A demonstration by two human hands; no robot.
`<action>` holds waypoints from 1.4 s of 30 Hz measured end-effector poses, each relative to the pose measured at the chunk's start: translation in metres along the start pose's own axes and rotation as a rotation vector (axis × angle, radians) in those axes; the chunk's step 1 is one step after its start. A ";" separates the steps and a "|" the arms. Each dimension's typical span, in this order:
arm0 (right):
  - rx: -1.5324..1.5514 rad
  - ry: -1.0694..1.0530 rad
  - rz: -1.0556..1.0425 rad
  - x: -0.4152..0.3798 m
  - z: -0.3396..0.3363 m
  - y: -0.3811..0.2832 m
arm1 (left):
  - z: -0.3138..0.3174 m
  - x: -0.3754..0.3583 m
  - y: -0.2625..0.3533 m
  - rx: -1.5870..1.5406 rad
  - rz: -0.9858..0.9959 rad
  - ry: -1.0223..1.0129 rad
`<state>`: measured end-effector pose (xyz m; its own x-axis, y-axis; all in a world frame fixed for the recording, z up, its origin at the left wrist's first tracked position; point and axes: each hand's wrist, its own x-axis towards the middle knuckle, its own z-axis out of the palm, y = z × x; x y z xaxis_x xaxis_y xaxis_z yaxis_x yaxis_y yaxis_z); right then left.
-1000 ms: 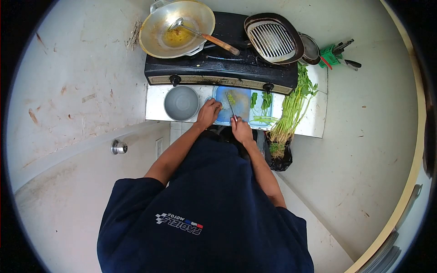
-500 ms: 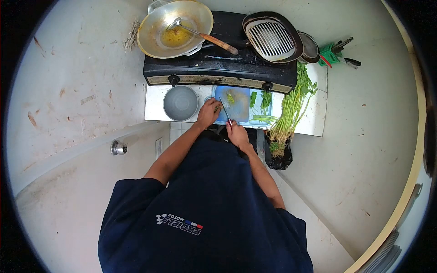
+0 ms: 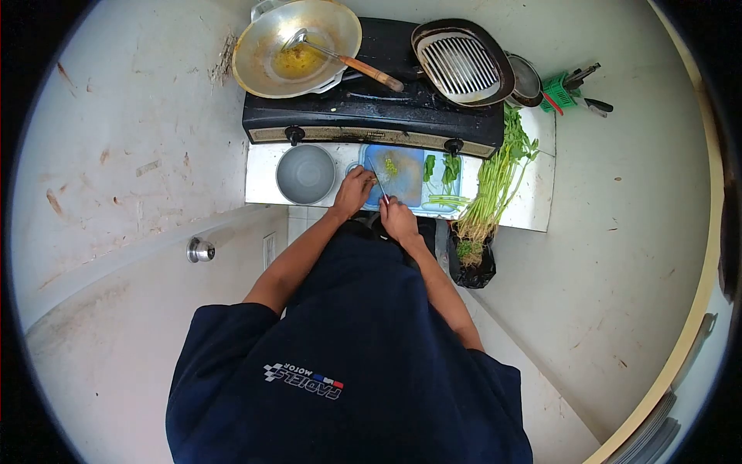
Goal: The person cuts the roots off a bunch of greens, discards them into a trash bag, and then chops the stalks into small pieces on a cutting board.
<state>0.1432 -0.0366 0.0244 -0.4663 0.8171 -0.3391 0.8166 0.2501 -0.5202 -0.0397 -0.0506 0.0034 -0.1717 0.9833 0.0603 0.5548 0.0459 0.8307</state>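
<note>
My right hand [image 3: 399,220] is closed around the handle of a knife [image 3: 378,177], whose blade points away from me over the left part of a blue cutting board [image 3: 417,203]. My left hand [image 3: 354,190] rests at the board's left edge, fingers curled close beside the blade. Whatever lies under those fingertips is too small and covered to make out. Chopped green pieces [image 3: 390,166] form a small heap just right of the blade. Farther right on the board are green leaves [image 3: 450,170] and cut pale stems [image 3: 448,201].
A grey bowl [image 3: 306,175] stands left of the board. Behind is a black stove [image 3: 371,116] carrying a wok [image 3: 255,62] with a ladle [image 3: 371,73] and a grill pan [image 3: 464,66]. Rooted leafy greens [image 3: 495,185] lie at the right, above a black plastic bag [image 3: 473,274].
My right hand and the knife have shifted slightly left and away from me, bringing the blade closer to my left fingers. My left hand stays nearly in place.
</note>
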 end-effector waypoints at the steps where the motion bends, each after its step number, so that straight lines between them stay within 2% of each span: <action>1: 0.000 0.003 -0.003 0.000 0.001 0.001 | 0.000 -0.001 0.000 -0.015 0.009 -0.002; 5: -0.001 0.041 -0.026 0.000 0.002 0.003 | 0.002 -0.004 -0.002 -0.045 0.042 0.030; 11: -0.017 0.025 -0.020 -0.008 -0.002 0.005 | 0.002 -0.003 0.001 -0.079 -0.115 0.000; 14: -0.050 -0.090 0.068 -0.017 -0.011 0.001 | 0.002 -0.003 0.002 -0.071 -0.103 0.008; 20: -0.040 -0.067 0.019 -0.012 -0.006 0.005 | 0.001 -0.003 0.005 -0.025 -0.058 0.019; 23: -0.029 0.084 -0.057 0.004 0.009 0.007 | 0.001 -0.003 0.002 -0.039 -0.061 -0.007; 26: -0.035 0.098 -0.049 0.006 0.012 0.004 | -0.001 -0.003 0.004 -0.033 -0.048 -0.025; 32: -0.054 0.003 0.007 -0.018 0.000 0.010 | 0.003 -0.014 0.001 0.002 -0.007 -0.062; 38: -0.034 0.008 -0.007 -0.016 -0.001 0.010 | 0.005 -0.014 0.006 -0.017 -0.066 -0.047; 42: -0.050 0.021 -0.006 -0.016 0.008 0.012 | 0.004 -0.014 0.003 0.021 -0.014 -0.046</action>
<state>0.1577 -0.0511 0.0180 -0.4645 0.8260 -0.3192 0.8300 0.2804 -0.4822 -0.0323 -0.0634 0.0030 -0.1422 0.9896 0.0225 0.5697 0.0632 0.8194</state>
